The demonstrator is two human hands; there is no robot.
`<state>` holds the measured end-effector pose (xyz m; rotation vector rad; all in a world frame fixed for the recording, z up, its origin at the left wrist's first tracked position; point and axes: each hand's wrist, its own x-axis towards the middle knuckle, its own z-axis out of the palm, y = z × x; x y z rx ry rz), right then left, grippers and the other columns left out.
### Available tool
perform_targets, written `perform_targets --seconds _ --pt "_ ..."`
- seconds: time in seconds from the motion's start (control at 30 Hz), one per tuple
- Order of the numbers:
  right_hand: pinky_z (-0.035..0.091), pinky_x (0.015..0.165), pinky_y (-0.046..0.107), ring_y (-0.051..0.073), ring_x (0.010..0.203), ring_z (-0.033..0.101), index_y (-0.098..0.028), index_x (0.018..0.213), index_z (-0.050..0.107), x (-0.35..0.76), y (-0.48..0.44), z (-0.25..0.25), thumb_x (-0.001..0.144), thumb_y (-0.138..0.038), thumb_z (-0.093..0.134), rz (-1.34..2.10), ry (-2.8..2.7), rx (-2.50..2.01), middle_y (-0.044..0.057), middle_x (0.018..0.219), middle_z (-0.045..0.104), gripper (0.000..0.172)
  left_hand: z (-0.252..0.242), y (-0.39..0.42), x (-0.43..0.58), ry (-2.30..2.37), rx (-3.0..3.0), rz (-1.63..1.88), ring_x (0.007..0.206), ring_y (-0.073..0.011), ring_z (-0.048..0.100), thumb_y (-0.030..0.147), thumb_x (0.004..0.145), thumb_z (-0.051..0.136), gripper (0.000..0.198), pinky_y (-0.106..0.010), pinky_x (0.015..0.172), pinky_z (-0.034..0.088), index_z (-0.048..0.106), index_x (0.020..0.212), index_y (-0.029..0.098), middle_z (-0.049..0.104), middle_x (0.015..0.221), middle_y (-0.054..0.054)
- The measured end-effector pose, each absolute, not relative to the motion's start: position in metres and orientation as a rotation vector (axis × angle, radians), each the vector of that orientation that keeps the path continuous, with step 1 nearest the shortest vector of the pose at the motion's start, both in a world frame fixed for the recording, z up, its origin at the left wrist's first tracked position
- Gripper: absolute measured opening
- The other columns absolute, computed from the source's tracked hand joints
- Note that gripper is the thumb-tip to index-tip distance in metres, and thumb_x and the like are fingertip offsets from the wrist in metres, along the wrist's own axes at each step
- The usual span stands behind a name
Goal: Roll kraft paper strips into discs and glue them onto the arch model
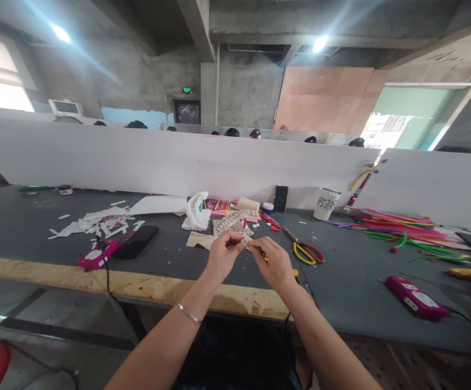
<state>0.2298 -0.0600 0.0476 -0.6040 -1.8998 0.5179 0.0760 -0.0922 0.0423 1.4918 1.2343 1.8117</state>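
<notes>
Two hands pinching | left hand (pixel 223 257), right hand (pixel 271 264) | tiny thin piece (pixel 246 247), material unclear

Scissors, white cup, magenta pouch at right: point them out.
Scissors (pixel 296 250), head view, yellow handle loop.
White cup (pixel 325 204), head view, printed side.
Magenta pouch (pixel 416 297), head view, middle of top face.

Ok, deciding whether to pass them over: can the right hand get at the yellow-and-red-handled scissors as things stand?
Likely yes: the scissors lie just beyond the right hand, with nothing visible between them, though it is busy beside the left hand.
</notes>
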Motion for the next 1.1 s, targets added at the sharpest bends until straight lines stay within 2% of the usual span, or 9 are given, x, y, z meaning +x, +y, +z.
perform_targets --seconds 0.17,0.3,0.4,0.53,0.7,0.9,1.1 --pt "0.044 0.068 0.031 0.019 0.072 0.056 -0.023 0.086 0.065 0.234 -0.08 0.058 0.089 -0.04 0.057 0.731 -1.779 -0.611 0.005 0.077 0.062 0.019 0.056 -0.104 0.093 1.087 1.351 1.876 0.07 -0.0125 0.058 0.038 0.071 0.076 0.026 -0.024 0.065 0.049 0.065 0.082 0.017 0.062 0.074 0.0" --pt "0.036 0.052 0.025 0.012 0.056 0.045 -0.022 0.078 0.054 0.234 -0.086 0.064 0.091 -0.052 0.053 1.052 -1.679 -0.593 -0.001 0.067 0.054 0.033 0.068 -0.115 0.099 1.008 1.341 1.882 0.075 -0.0128 0.059 0.034 0.071 0.077 0.022 -0.024 0.068 0.049 0.066 0.082 0.018 0.064 0.081 -0.001" --pt "0.028 0.045 0.022 0.008 0.048 0.034 -0.022 0.072 0.046 0.235 -0.087 0.072 0.087 -0.061 0.054 1.318 -1.657 -0.54 -0.004 0.061 0.045 0.043 0.076 -0.123 0.1 0.981 1.405 1.873 0.081 -0.0143 0.059 0.03 0.071 0.078 0.018 -0.025 0.071 0.048 0.068 0.08 0.018 0.063 0.088 -0.002" --pt "0.022 0.043 0.022 0.007 0.046 0.028 -0.019 0.083 0.056 0.24 -0.086 0.078 0.078 -0.065 0.063 1.551 -1.67 -0.491 -0.007 0.057 0.039 0.047 0.078 -0.126 0.096 1.021 1.55 1.789 0.09 -0.0174 0.059 0.029 0.075 0.075 0.012 -0.027 0.075 0.048 0.068 0.079 0.019 0.06 0.092 -0.003" --pt "0.02 0.046 0.022 0.006 0.048 0.031 -0.018 0.082 0.061 0.247 -0.082 0.074 0.083 -0.055 0.065 1.543 -1.663 -0.522 -0.006 0.06 0.042 0.037 0.08 -0.127 0.09 1.141 1.74 1.702 0.091 -0.0177 0.06 0.027 0.077 0.073 0.009 -0.029 0.079 0.047 0.069 0.082 0.02 0.062 0.094 -0.003" --pt "0.023 0.048 0.023 0.007 0.05 0.033 -0.018 0.078 0.061 0.255 -0.077 0.076 0.086 -0.051 0.064 1.446 -1.758 -0.571 -0.006 0.059 0.043 0.034 0.101 -0.144 0.088 1.351 2.195 1.485 0.089 -0.0182 0.061 0.024 0.087 0.062 0.013 -0.031 0.08 0.049 0.066 0.099 0.021 0.064 0.096 -0.005" --pt "0.03 0.05 0.023 0.008 0.054 0.04 -0.018 0.083 0.065 0.264 -0.077 0.081 0.088 -0.048 0.061 1.331 -1.994 -0.624 -0.004 0.064 0.051 0.03 0.111 -0.148 0.085 1.502 2.463 1.184 0.083 -0.0178 0.063 0.017 0.089 0.058 0.013 -0.029 0.073 0.048 0.069 0.096 0.021 0.066 0.091 -0.003"
